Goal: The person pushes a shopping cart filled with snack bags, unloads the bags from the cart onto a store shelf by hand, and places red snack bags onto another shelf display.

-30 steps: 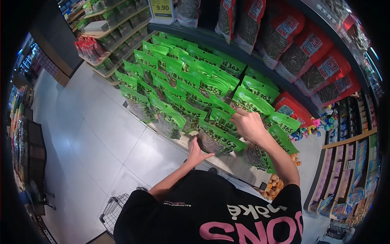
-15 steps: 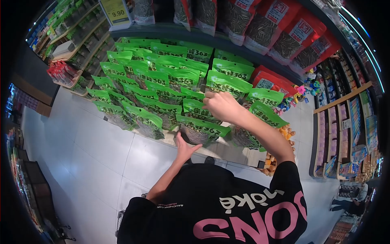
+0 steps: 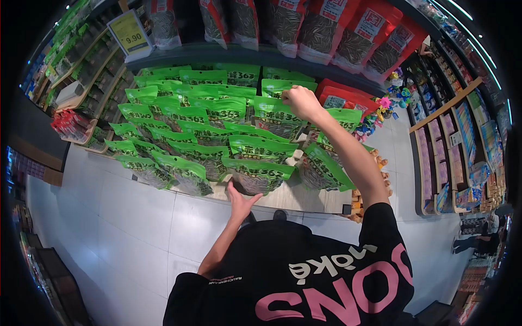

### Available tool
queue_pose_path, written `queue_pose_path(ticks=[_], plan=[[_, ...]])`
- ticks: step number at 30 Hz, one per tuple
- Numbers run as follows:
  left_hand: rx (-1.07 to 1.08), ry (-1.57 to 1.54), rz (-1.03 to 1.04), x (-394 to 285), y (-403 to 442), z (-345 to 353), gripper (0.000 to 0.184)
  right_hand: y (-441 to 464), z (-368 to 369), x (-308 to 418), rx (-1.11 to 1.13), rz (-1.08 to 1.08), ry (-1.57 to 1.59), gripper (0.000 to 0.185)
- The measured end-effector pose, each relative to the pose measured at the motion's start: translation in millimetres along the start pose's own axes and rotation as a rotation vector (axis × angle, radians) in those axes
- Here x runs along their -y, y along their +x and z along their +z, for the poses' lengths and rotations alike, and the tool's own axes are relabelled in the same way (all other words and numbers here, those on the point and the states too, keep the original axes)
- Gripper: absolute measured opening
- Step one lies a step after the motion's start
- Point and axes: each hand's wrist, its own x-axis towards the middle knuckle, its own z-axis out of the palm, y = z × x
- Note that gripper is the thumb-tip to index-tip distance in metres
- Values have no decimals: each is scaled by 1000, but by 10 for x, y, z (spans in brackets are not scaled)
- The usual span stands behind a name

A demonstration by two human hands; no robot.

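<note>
Rows of green-topped, clear-fronted snack bags stand upright on a pale wooden display shelf [image 3: 277, 202]. My left hand [image 3: 241, 204] is at the lower front of the nearest middle bag [image 3: 255, 175], thumb and fingers spread, touching its bottom edge. My right hand [image 3: 300, 102] reaches farther back, with its fingers curled closed at the top edge of another green bag [image 3: 278, 115]; the fingertips are partly hidden. Between the two stands one more green bag [image 3: 261, 150], leaning slightly. A tilted green bag [image 3: 324, 168] is to the right, under my right forearm.
Red bags [image 3: 367, 35] line the upper shelf, beside a yellow price sign [image 3: 131, 36]. More red packs [image 3: 345, 99] lie at the right. Small toys [image 3: 385, 103] hang beyond the display's right side. Stocked shelves [image 3: 451, 146] flank the aisle, where another person [image 3: 477, 243] is visible.
My right hand has moved back from the bag behind the front one to the top of a farther bag. My left hand stays by the front bag. The view has shifted slightly.
</note>
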Motion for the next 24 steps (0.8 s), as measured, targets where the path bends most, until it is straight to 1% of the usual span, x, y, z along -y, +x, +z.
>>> queue_pose_path(ticks=[3, 4, 7, 8, 11, 12, 13, 14, 16, 17, 20, 22, 23, 24], plan=[[-10, 7, -2, 10, 4, 6, 119, 23, 82, 29, -65, 36, -48, 12], [-16, -1, -12, 8, 4, 4, 118, 54, 81, 10, -25, 66, -75, 15], [-24, -9, -32, 33, -19, 11, 116, -54, -94, 22, -54, 47, 18, 24], [-26, -10, -35, 47, -8, 22, 115, -146, -187, 54, -110, 62, 27, 27], [-42, -29, -41, 1, -27, 8, 112, -502, -477, 10, -222, 73, 163, 26], [-55, -55, -15, -43, -38, -4, 109, -655, -551, -68, -206, 89, 241, 26], [-68, -81, 10, -96, -60, -24, 105, -846, -734, -51, -197, 98, 249, 23], [-81, -106, 35, -118, -74, -32, 102, -1037, -741, -144, -289, 85, 213, 21], [-82, -43, -24, -20, -197, -36, 84, -1453, -837, -228, -399, 213, 184, 19], [-81, -12, -52, 14, -271, -35, 75, -1671, -835, -314, -499, 275, 179, 17], [174, 38, -196, -296, -415, -197, 45, -2380, -692, -430, -813, 501, 160, 10], [488, -104, -181, -322, -385, -138, 34, -2972, -228, -593, -905, 622, 536, 15], [646, -172, -172, -329, -367, -114, 29, -3127, -70, -480, -869, 618, 771, 23], [706, -226, -72, -246, -370, 10, 33, -3247, 86, -340, -825, 609, 1005, 31]])
